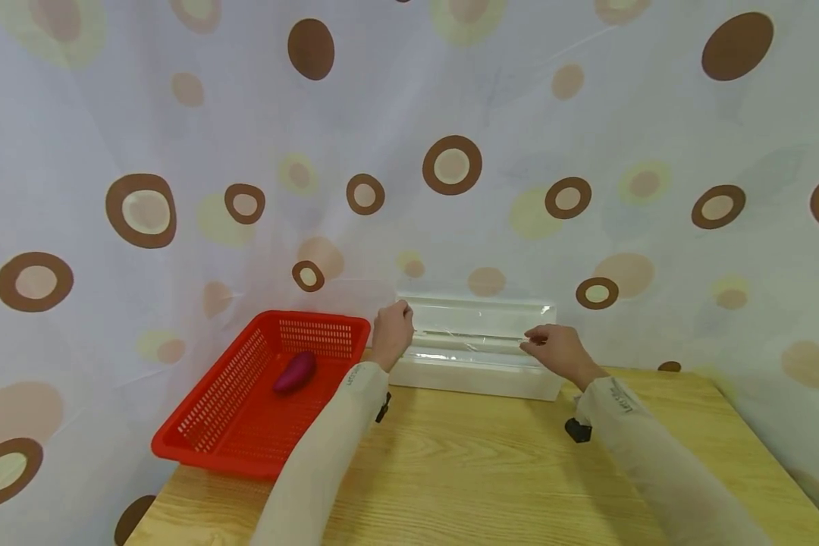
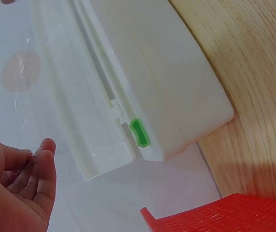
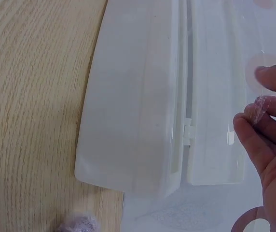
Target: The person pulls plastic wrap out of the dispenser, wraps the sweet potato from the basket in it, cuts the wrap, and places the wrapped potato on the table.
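A long white cling film dispenser [image 1: 474,377] stands against the back wall, its lid [image 1: 481,315] raised. Clear cling film [image 2: 24,111] stretches between the two hands over the dispenser. At the dispenser's left end, my left hand [image 1: 392,334] pinches the film's edge between thumb and fingertips. My right hand [image 1: 560,349] is at the other end; in the right wrist view, a crumpled bit of film is caught at its fingers [image 3: 249,121], the thumb slightly apart. A green slider [image 2: 139,133] shows at the dispenser's left end.
A red plastic basket [image 1: 211,461] with slotted walls stands at the left, holding a purple sweet potato [image 1: 296,372]. A wad of clear film [image 3: 78,223] lies on the wooden table [image 1: 464,462] near the dispenser's right end. Behind hangs a dotted curtain [image 1: 396,98].
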Action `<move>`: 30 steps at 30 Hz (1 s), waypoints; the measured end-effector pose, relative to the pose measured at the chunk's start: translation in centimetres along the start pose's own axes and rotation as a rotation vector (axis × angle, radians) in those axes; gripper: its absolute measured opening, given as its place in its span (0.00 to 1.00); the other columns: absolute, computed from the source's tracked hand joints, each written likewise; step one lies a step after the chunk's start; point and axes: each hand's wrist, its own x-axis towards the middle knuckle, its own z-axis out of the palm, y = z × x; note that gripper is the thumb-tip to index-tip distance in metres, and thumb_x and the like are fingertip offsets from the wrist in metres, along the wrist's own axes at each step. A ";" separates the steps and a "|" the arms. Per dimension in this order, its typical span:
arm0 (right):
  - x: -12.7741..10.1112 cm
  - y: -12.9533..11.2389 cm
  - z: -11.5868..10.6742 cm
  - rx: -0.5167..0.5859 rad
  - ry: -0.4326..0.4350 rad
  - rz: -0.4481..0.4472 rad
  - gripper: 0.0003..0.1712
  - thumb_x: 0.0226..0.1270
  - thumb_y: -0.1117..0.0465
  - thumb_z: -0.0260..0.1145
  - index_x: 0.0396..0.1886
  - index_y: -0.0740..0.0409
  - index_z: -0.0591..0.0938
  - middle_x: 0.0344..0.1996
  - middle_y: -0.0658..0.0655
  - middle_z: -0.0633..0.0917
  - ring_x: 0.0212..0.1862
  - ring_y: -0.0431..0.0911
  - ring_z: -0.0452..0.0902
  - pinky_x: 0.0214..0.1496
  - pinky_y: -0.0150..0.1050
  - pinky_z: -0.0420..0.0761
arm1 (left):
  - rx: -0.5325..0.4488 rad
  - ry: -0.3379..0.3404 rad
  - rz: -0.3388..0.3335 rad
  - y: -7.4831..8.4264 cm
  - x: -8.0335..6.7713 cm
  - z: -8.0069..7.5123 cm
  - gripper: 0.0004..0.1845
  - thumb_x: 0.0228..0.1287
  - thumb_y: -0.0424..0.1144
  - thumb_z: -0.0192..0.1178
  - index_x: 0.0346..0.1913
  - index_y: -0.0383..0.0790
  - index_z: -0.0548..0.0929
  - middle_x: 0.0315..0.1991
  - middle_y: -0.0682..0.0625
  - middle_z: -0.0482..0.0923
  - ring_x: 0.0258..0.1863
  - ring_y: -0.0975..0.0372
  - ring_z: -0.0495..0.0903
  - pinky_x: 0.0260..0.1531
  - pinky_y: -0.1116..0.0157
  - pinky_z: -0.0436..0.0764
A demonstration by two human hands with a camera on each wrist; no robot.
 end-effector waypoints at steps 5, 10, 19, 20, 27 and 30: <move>0.1 0.4 -0.2 -0.056 0.022 -0.045 0.12 0.63 0.69 0.62 0.45 0.71 0.82 0.39 0.66 0.82 0.41 0.59 0.79 0.43 0.51 0.79 | 0.002 0.008 0.026 0.5 0.1 -0.4 0.09 0.73 0.36 0.49 0.38 0.37 0.78 0.29 0.48 0.77 0.25 0.59 0.75 0.28 0.66 0.77; -0.1 0.1 -0.3 -0.120 0.102 -0.026 0.09 0.64 0.69 0.61 0.41 0.68 0.85 0.39 0.65 0.83 0.40 0.58 0.80 0.40 0.51 0.79 | 0.004 0.010 0.030 1.2 0.3 -0.8 0.09 0.72 0.36 0.49 0.38 0.39 0.79 0.29 0.49 0.77 0.26 0.59 0.73 0.28 0.65 0.75; -0.1 -0.8 -0.3 -0.127 0.229 0.010 0.10 0.65 0.67 0.62 0.41 0.68 0.85 0.34 0.64 0.86 0.35 0.56 0.81 0.38 0.51 0.79 | 0.065 0.031 0.053 2.0 0.7 -1.5 0.09 0.70 0.38 0.53 0.41 0.41 0.84 0.33 0.50 0.82 0.28 0.59 0.77 0.33 0.62 0.78; 0.0 -0.8 -0.4 -0.127 0.246 -0.004 0.10 0.65 0.67 0.62 0.40 0.68 0.85 0.33 0.64 0.86 0.34 0.56 0.81 0.38 0.51 0.79 | 0.064 0.035 0.055 2.0 0.7 -1.6 0.09 0.70 0.37 0.53 0.41 0.41 0.84 0.34 0.49 0.82 0.29 0.59 0.78 0.35 0.61 0.78; 0.2 -1.2 -1.2 -0.086 0.336 -0.045 0.08 0.63 0.67 0.64 0.36 0.69 0.86 0.31 0.65 0.85 0.32 0.56 0.82 0.35 0.51 0.80 | 0.070 0.068 0.065 1.7 1.4 -2.2 0.09 0.70 0.38 0.54 0.41 0.41 0.85 0.36 0.49 0.83 0.34 0.57 0.79 0.39 0.60 0.78; 0.3 -1.3 -1.7 -0.072 0.357 -0.033 0.09 0.64 0.66 0.64 0.37 0.68 0.86 0.32 0.65 0.85 0.32 0.56 0.82 0.35 0.51 0.80 | 0.063 0.082 0.063 1.5 1.6 -2.6 0.10 0.70 0.38 0.54 0.41 0.42 0.85 0.37 0.49 0.83 0.35 0.57 0.80 0.40 0.60 0.78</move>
